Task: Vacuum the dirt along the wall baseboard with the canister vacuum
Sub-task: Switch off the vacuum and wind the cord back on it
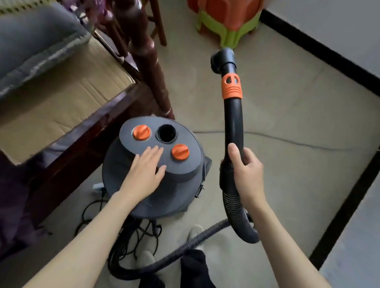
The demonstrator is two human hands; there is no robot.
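Note:
The grey canister vacuum (182, 188) stands on the floor in the middle, with two orange knobs and a round black port on its flat top. My left hand (145, 170) lies flat on that top, fingers together, gripping nothing. My right hand (247, 169) is closed around the black wand handle (232, 122), which points up and away. The wand carries an orange collar (231, 85) and ends in a round black brush nozzle (220, 61), held in the air. The ribbed hose (236, 213) loops down behind my right wrist. The black baseboard (323, 56) runs along the white wall at right.
A dark wooden bed frame (80, 137) with cardboard and a grey cushion fills the left. Its turned post (149, 59) rises just beyond the canister. Stacked orange and green plastic stools (227, 19) stand ahead. Black cables (134, 234) lie by my feet. A thin cord (296, 142) crosses the beige floor.

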